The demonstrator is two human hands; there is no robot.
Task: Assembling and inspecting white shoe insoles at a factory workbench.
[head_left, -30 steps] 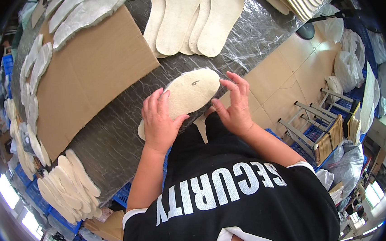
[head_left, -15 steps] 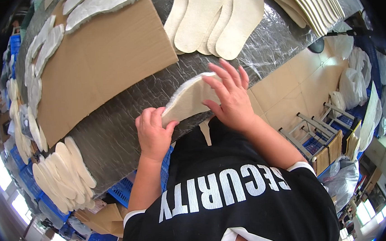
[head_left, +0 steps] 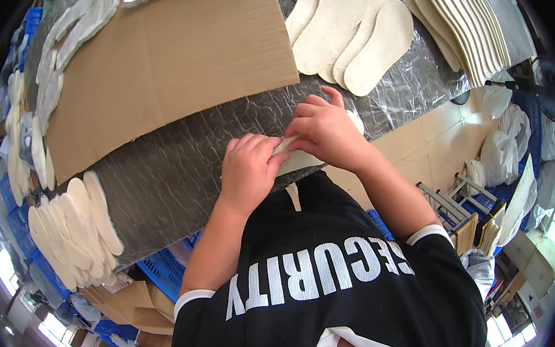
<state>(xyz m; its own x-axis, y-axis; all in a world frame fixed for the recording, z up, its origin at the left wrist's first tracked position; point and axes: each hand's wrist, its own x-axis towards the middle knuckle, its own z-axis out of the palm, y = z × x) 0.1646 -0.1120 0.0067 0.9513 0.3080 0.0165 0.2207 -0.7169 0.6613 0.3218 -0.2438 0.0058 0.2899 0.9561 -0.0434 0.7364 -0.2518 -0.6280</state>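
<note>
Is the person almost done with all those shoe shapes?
Hard to say. Cream foot-shaped insole pieces lie fanned at the top of the grey table, with another stack at its left edge; which are finished is unclear. Right now the left hand and right hand grip one pale insole at the near edge.

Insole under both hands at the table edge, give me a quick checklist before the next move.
1. Left hand on the insole: ok, fingers curled over its end.
2. Right hand on it: ok, pressing from above.
3. Insole flat on the table: cannot tell, hands cover most of it.
4. Insole fully on the table: not ok, its near edge overhangs.
5. Cardboard sheet apart from it: ok.
6. Insole stack apart from it: ok.
</note>
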